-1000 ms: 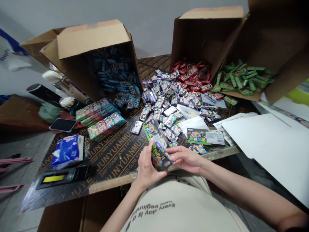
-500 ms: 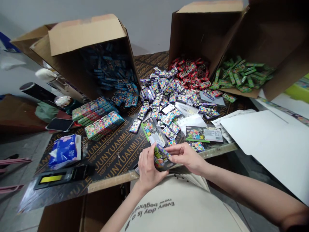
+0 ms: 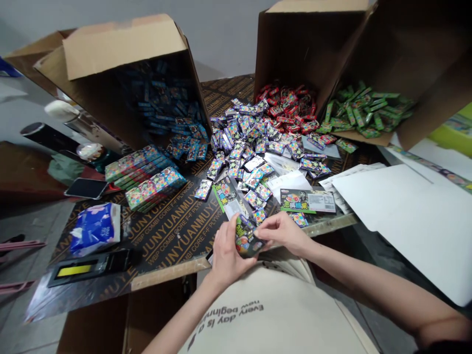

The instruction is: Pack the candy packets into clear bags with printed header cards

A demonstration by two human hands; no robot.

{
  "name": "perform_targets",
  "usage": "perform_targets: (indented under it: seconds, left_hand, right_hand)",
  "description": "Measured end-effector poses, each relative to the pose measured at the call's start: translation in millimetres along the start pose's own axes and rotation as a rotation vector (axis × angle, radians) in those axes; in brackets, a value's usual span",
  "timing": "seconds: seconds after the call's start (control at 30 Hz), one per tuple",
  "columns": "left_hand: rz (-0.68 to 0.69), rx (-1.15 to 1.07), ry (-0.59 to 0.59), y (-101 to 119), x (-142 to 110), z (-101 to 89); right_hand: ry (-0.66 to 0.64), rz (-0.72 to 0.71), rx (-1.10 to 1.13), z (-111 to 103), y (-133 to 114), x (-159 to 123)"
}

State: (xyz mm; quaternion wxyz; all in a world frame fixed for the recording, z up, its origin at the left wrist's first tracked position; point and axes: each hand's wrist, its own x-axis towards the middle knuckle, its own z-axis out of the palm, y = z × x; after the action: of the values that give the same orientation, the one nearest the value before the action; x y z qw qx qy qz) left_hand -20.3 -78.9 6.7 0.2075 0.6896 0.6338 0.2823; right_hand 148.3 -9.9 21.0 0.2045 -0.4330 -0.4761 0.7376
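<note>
Close to the table's front edge, my left hand (image 3: pixel 225 251) is wrapped round a dark printed candy package (image 3: pixel 243 241) with coloured lettering. A small purple-wrapped candy packet (image 3: pixel 246 222) shows at the package's upper edge; whether it lies inside or on top I cannot tell. The thumb and fingers of my right hand (image 3: pixel 285 233) are closed on the package's right edge. Just beyond lie a similar flat printed package (image 3: pixel 227 195) and another one (image 3: pixel 308 201) to the right. A heap of purple candy packets (image 3: pixel 243 128) spreads behind them.
Tipped cartons hold blue packets (image 3: pixel 162 105), red packets (image 3: pixel 287 105) and green packets (image 3: pixel 368 110). Stacked candy boxes (image 3: pixel 155 189), a phone (image 3: pixel 85 188), a blue tissue pack (image 3: pixel 95 230) and a black tray (image 3: pixel 121 260) stand left. White sheets (image 3: pixel 405 216) overhang at right.
My right fingers have moved off the small purple packet to the package's right edge. The purple packet now sits lower at the package's top. The camera view has shifted slightly.
</note>
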Motion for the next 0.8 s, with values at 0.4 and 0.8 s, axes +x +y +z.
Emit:
perform_targets:
  seconds: [0.4,0.8]
  left_hand:
    - [-0.073,-0.071,-0.122,-4.4,17.3,-22.5]
    - [-0.094,-0.096,-0.232,-5.0,12.7,-17.8]
  right_hand:
    - [0.042,-0.97,-0.866,-14.8,-4.1,11.7]
    - [-0.13,-1.076,-1.583,-19.3,-18.7,5.8]
